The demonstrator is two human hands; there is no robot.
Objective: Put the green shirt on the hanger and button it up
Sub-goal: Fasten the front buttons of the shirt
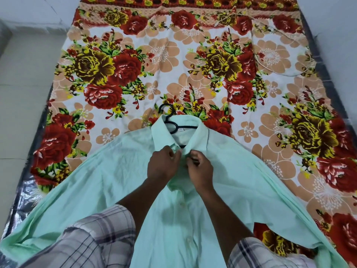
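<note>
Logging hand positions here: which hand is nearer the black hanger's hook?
Left. The left hand pinches the green shirt front almost straight below the hanger hook; the right hand pinches beside it, farther right.

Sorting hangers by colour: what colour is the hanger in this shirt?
Black; the hanger shows best in the head view.

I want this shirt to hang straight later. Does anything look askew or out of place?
The black hanger looks crooked: its hook leaves the collar left of centre and leans left, so it seems off-centre inside the green shirt. A thin cord also lies loose on the flowered sheet, far right.
</note>
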